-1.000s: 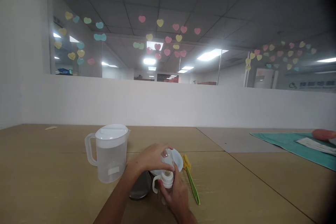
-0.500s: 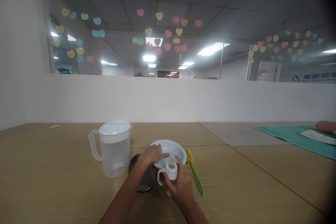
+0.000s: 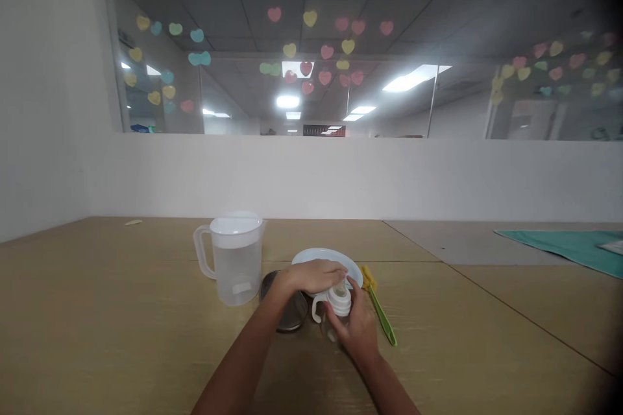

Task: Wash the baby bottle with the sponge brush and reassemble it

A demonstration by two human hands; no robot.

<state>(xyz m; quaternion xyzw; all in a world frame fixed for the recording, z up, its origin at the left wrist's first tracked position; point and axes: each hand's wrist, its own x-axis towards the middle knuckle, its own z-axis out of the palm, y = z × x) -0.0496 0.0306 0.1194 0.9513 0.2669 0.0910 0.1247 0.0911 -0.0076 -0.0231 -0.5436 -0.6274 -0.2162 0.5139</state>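
My right hand (image 3: 359,326) is wrapped round a clear baby bottle with a white collar (image 3: 340,302) and a white side handle, tilted slightly away. My left hand (image 3: 318,275) reaches over from the left, its fingers extended at the bottle's nipple; whether they press on it is unclear. Behind the hands lies a pale blue-white bowl (image 3: 321,254), partly covered by my left hand. A dark round metal dish (image 3: 293,316) sits under my left wrist. Right of the bowl is a brush with a yellow head and green handle (image 3: 384,318).
A translucent lidded pitcher (image 3: 238,272) with a handle stands left of the metal dish. A teal cloth (image 3: 579,248) lies at the far right. A small pale piece (image 3: 133,222) rests at the back left. Behind the table rises a white wall (image 3: 311,175) with windows above.
The view has shifted, so the table items appear farther right and slightly higher. My left hand has moved from over the bowl to the bottle's top, fingers now closer together. The person's hand at far right is gone.
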